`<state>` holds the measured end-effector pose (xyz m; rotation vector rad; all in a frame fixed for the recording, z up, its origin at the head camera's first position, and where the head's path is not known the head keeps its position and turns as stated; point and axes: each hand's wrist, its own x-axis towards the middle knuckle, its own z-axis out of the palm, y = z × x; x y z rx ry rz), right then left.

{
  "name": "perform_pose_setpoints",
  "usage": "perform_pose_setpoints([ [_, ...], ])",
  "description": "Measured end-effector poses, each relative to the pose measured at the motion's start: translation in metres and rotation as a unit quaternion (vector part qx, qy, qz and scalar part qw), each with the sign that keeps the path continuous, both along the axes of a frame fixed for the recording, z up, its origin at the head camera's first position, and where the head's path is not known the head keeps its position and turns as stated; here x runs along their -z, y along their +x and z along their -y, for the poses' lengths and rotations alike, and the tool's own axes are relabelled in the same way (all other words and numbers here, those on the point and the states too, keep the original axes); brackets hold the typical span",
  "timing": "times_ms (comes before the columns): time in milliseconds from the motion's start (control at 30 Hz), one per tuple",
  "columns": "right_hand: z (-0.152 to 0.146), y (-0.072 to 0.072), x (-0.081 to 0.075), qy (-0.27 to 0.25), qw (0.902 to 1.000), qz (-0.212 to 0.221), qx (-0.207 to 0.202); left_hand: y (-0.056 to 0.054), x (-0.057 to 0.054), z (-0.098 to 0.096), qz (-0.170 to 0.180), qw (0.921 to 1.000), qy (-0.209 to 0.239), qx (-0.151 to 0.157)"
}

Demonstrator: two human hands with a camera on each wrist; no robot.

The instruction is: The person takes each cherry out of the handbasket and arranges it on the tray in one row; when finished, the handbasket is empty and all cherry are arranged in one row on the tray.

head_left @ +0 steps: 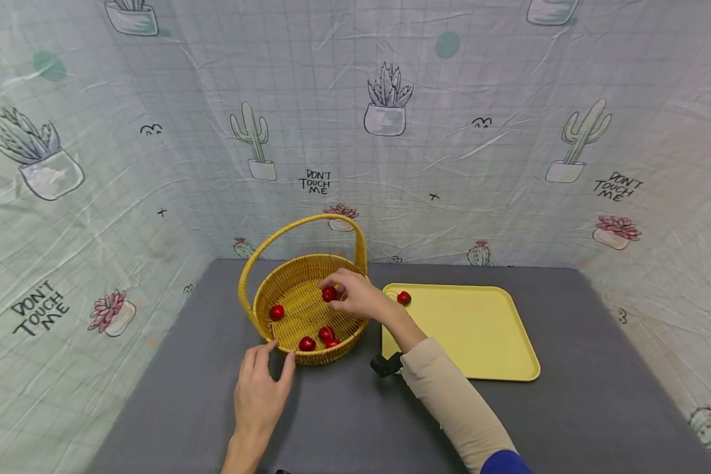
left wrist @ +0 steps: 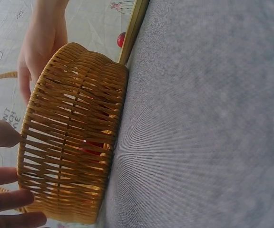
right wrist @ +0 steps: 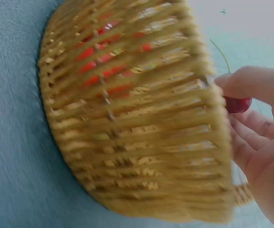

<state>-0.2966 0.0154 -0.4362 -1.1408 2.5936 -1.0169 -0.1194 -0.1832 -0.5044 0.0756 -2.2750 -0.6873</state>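
Note:
A yellow wicker basket [head_left: 320,357] with a tall arched handle stands left of centre on the grey table. My right hand [head_left: 357,296] pinches a red cherry [head_left: 329,294] between thumb and fingers above the basket's right inside. In the right wrist view the held cherry [right wrist: 238,104] shows its thin green stem, close by the rim. My left hand [head_left: 261,388] touches the basket's near rim with fingers fairly straight; the left wrist view has its thumb [left wrist: 4,134] at the rim. Several cherries lie inside, among them one cherry [head_left: 276,312] at the left and another cherry [head_left: 307,343] in front.
Right of the basket lies a yellow rectangular tray [head_left: 468,329], with a single cherry [head_left: 403,298] near its far left corner. My right forearm crosses over the tray's left part. A cloth printed with cacti [head_left: 385,105] hangs behind and around the table.

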Motion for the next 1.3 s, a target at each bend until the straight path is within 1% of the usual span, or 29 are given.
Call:
perform_pose_setpoints([
  [233, -0.029, -0.001, -0.008, -0.024, 0.999, -0.021, 0.03, 0.001, -0.001, 0.0, 0.0, 1.0, -0.001, 0.001],
  [367, -0.048, -0.002, -0.011, -0.033, 0.9979, -0.016, 0.054, 0.0, -0.001, 0.0, -0.007, 1.0, -0.001, 0.001],
  [533, -0.072, -0.006, -0.009, -0.036, 0.9958, -0.002, 0.084, -0.001, 0.0, 0.001, -0.014, 0.9999, -0.003, 0.001],
  [667, -0.091, -0.007, -0.005, -0.032, 0.9928, 0.0, 0.115, -0.001, 0.001, 0.0, -0.007, 1.0, 0.002, 0.002],
  [867, -0.12, -0.011, 0.007, -0.033, 0.9871, -0.006, 0.157, 0.0, 0.002, 0.0, 0.001, 1.0, 0.007, 0.001],
  [967, -0.131, -0.014, 0.017, -0.035, 0.9844, -0.022, 0.171, 0.0, 0.002, 0.0, 0.0, 1.0, 0.006, 0.001],
  [1033, -0.137, -0.015, 0.022, -0.033, 0.9825, -0.025, 0.182, 0.0, 0.002, 0.0, -0.001, 1.0, 0.005, 0.001],
  [1167, -0.147, -0.017, 0.032, -0.025, 0.9786, -0.019, 0.203, 0.0, 0.002, 0.0, 0.001, 1.0, 0.005, -0.001],
  [1300, -0.154, -0.017, 0.04, -0.018, 0.9744, -0.004, 0.224, 0.0, 0.002, 0.0, 0.003, 1.0, 0.007, -0.001],
])
